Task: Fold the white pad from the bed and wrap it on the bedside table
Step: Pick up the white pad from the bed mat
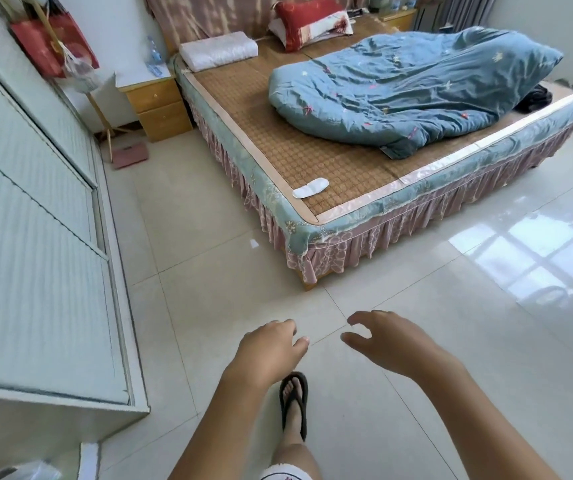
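Note:
A small white pad [311,188] lies flat on the woven mat near the bed's [312,233] near left corner. The wooden bedside table [155,105] stands at the bed's far left, beside the headboard, with a white top. My left hand [267,351] and my right hand [387,341] reach forward over the tiled floor, well short of the bed. Both hands hold nothing; the fingers are loosely curled and apart.
A rumpled blue quilt [409,88] covers the bed's right half. A white rolled pillow [219,50] and a red pillow [307,22] lie at the head. A pale wardrobe [32,237] lines the left wall. A water bottle [155,55] stands on the bedside table. My sandalled foot [293,400] is on the floor.

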The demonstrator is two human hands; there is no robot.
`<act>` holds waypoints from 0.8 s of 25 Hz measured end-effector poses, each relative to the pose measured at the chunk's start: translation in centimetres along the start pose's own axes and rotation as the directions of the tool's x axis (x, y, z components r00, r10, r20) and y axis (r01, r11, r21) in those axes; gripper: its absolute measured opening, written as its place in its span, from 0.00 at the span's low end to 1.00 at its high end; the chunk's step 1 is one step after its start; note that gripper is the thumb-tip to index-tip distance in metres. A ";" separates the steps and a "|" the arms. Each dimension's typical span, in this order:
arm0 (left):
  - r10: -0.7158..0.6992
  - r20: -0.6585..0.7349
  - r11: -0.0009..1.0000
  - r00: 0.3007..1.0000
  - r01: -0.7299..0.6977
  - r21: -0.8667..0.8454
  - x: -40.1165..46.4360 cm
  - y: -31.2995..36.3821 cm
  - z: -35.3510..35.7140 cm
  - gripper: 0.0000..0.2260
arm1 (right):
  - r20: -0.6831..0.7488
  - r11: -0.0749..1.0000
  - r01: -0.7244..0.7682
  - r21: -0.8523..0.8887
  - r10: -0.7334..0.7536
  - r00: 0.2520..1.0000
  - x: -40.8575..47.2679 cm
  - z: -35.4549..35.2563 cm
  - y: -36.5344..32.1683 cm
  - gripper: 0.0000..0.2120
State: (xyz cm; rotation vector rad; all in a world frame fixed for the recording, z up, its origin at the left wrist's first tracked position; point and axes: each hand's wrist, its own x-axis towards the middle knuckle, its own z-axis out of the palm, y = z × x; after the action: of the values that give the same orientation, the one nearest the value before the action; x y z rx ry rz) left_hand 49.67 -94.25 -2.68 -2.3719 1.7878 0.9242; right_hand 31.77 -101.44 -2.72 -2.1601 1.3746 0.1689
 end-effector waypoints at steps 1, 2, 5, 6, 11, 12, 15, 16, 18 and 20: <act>0.006 0.003 1.000 1.000 -0.006 0.007 2.7 -0.3 -1.2 0.18 | -0.005 1.000 -0.002 0.002 0.002 1.000 2.6 -0.8 -0.3 0.20; 0.016 0.002 1.000 1.000 -0.016 0.015 5.5 -0.6 -2.5 0.18 | -0.007 1.000 -0.008 -0.002 0.008 1.000 5.3 -1.9 -0.6 0.20; 0.053 0.007 0.997 0.999 -0.054 0.047 12.4 -1.2 -6.7 0.18 | -0.019 0.999 -0.032 -0.013 0.031 0.999 11.9 -5.4 -1.7 0.20; 0.064 0.005 0.996 0.998 -0.064 0.056 14.9 -1.4 -8.1 0.17 | -0.036 0.999 -0.038 0.001 0.038 0.999 14.2 -6.7 -1.8 0.19; 0.098 0.021 0.993 0.995 -0.099 0.063 25.5 -1.0 -13.1 0.15 | -0.048 0.997 -0.069 0.040 0.071 0.996 23.8 -11.1 -1.2 0.16; 0.103 0.036 0.993 0.994 -0.105 0.056 27.1 -0.7 -13.7 0.14 | -0.038 0.996 -0.079 0.042 0.081 0.996 25.3 -11.7 -0.7 0.16; 0.094 0.080 0.995 0.992 -0.097 0.037 32.8 0.4 -14.9 0.12 | 0.013 0.992 -0.110 0.057 0.110 0.994 30.7 -13.8 1.5 0.16; 0.086 0.087 0.995 0.993 -0.090 0.044 35.0 0.9 -15.3 0.12 | 0.033 0.992 -0.115 0.057 0.113 0.993 32.8 -14.7 2.4 0.15; 0.051 0.082 0.998 0.995 -0.054 0.038 39.4 1.9 -16.1 0.12 | 0.068 0.993 -0.108 0.053 0.104 0.992 37.2 -16.4 4.4 0.15; 0.009 0.072 0.999 0.997 -0.012 0.040 43.6 3.1 -16.8 0.13 | 0.083 0.996 -0.080 0.046 0.076 0.994 41.6 -18.5 6.3 0.16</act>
State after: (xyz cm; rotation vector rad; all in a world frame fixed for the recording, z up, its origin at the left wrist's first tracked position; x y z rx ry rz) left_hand 61.34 -139.28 -8.38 -2.2779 1.7775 0.9523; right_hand 42.12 -146.06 -6.19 -2.0382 1.4028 0.2482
